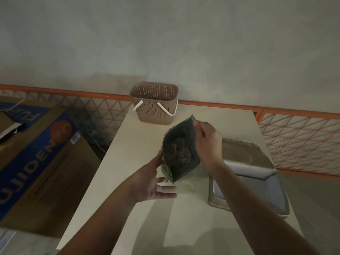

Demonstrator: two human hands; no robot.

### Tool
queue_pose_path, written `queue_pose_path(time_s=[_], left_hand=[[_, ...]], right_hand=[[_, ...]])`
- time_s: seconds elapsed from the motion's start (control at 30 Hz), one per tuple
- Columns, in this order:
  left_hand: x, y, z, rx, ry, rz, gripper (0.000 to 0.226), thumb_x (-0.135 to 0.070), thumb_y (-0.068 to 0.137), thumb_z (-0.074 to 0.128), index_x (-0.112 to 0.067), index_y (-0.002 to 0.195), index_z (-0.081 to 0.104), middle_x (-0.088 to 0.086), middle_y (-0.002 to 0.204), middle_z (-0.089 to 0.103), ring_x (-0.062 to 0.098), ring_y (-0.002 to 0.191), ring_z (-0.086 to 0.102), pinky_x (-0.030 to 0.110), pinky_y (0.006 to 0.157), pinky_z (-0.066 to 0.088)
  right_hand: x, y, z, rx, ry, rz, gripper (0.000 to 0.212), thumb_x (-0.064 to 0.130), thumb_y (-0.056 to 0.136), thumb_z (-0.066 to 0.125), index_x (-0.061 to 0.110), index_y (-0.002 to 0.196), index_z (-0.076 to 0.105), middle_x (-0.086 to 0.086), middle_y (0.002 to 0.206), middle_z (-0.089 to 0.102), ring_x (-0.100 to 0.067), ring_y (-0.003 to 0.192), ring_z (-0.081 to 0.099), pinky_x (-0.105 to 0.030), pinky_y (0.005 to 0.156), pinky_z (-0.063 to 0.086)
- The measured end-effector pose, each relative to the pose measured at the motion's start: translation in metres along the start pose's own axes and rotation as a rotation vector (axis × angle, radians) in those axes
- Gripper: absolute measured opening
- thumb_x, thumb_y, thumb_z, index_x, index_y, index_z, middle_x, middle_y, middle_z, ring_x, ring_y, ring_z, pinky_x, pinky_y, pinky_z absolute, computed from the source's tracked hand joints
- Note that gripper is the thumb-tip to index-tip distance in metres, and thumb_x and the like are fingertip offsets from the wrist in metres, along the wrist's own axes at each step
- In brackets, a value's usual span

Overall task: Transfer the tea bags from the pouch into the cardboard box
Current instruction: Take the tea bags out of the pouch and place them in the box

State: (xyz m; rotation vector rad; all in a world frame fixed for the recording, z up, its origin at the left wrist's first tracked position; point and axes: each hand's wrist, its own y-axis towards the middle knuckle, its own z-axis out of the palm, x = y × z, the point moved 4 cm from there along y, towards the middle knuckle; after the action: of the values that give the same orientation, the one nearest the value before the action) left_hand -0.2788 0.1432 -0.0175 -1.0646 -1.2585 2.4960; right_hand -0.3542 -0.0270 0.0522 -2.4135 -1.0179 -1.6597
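Observation:
A dark pouch (pixel 179 142) stands open above the middle of the pale table (pixel 139 144), its mouth facing me with crumpled tea bags (pixel 179 150) visible inside. My left hand (pixel 156 183) supports the pouch's lower left side near its green printed corner, thumb against the edge and fingers stretched out flat beneath. My right hand (pixel 207 140) pinches the pouch's right rim near the top, holding the mouth apart. An open cardboard box (pixel 246 173) lies flat on the table just right of the pouch, partly behind my right forearm.
A brown perforated plastic basket (pixel 155 102) with white handles stands at the table's far edge. A large printed cardboard carton (pixel 40 162) sits on the floor to the left. An orange lattice rail (pixel 294 138) runs along the wall behind.

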Motion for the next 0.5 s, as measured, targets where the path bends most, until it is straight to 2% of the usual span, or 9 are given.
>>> queue_pose_path(time_s=[0.07,0.13,0.23,0.3,0.33,0.43,0.5], left_hand=[[0.004,0.006,0.003,0.113,-0.175,-0.042,0.056,-0.070,0.094,0.051,-0.035,0.138,0.054,0.027,0.145,0.049,0.053,0.123,0.058,0.059,0.077,0.062],[0.002,0.013,0.009,0.181,-0.273,-0.012,0.070,-0.074,0.089,0.056,-0.026,0.140,0.059,0.028,0.144,0.052,0.053,0.127,0.055,0.063,0.083,0.060],[-0.011,0.024,0.014,0.228,-0.269,0.088,0.073,-0.078,0.087,0.055,-0.023,0.131,0.070,0.023,0.143,0.059,0.049,0.130,0.055,0.064,0.108,0.045],[-0.021,0.024,0.019,0.247,-0.272,0.147,0.072,-0.078,0.088,0.053,-0.025,0.134,0.068,0.019,0.148,0.056,0.045,0.136,0.051,0.059,0.117,0.035],[-0.025,0.026,0.022,0.278,-0.281,0.185,0.068,-0.075,0.092,0.051,-0.025,0.136,0.067,0.016,0.148,0.057,0.042,0.135,0.053,0.056,0.116,0.037],[-0.040,0.026,0.033,0.356,-0.290,0.342,0.055,-0.058,0.102,0.040,-0.020,0.123,0.074,0.013,0.133,0.066,0.035,0.111,0.068,0.048,0.097,0.055],[-0.030,0.053,0.034,0.401,-0.244,0.452,0.055,-0.056,0.105,0.036,-0.019,0.130,0.069,0.014,0.137,0.063,0.034,0.115,0.065,0.048,0.100,0.052]], right_hand=[[0.007,-0.003,0.004,0.011,0.002,-0.095,0.021,0.016,0.102,0.047,0.018,0.083,0.055,0.017,0.072,0.050,0.003,0.066,0.048,-0.004,0.059,0.034],[0.008,-0.004,0.007,0.032,-0.008,-0.178,0.020,0.014,0.102,0.048,0.015,0.087,0.061,0.011,0.080,0.058,0.004,0.075,0.053,-0.004,0.067,0.037],[0.008,-0.005,0.006,0.049,-0.007,-0.215,0.021,0.014,0.101,0.049,0.008,0.105,0.069,0.001,0.098,0.067,-0.002,0.088,0.057,-0.006,0.078,0.042],[0.009,-0.009,0.004,0.038,-0.002,-0.227,0.023,0.013,0.101,0.050,0.007,0.111,0.069,-0.002,0.104,0.069,-0.001,0.093,0.056,-0.005,0.082,0.042],[0.011,-0.011,0.003,0.031,-0.001,-0.239,0.024,0.013,0.101,0.050,0.007,0.114,0.069,-0.003,0.106,0.069,0.000,0.095,0.056,-0.005,0.085,0.042],[0.017,-0.011,-0.003,0.004,0.025,-0.277,0.027,0.015,0.101,0.049,0.007,0.120,0.067,-0.004,0.113,0.069,-0.005,0.104,0.059,-0.015,0.092,0.047],[-0.001,-0.025,-0.006,-0.110,0.030,-0.391,0.029,0.015,0.101,0.048,0.006,0.123,0.065,-0.004,0.117,0.068,-0.008,0.110,0.060,-0.019,0.096,0.048]])
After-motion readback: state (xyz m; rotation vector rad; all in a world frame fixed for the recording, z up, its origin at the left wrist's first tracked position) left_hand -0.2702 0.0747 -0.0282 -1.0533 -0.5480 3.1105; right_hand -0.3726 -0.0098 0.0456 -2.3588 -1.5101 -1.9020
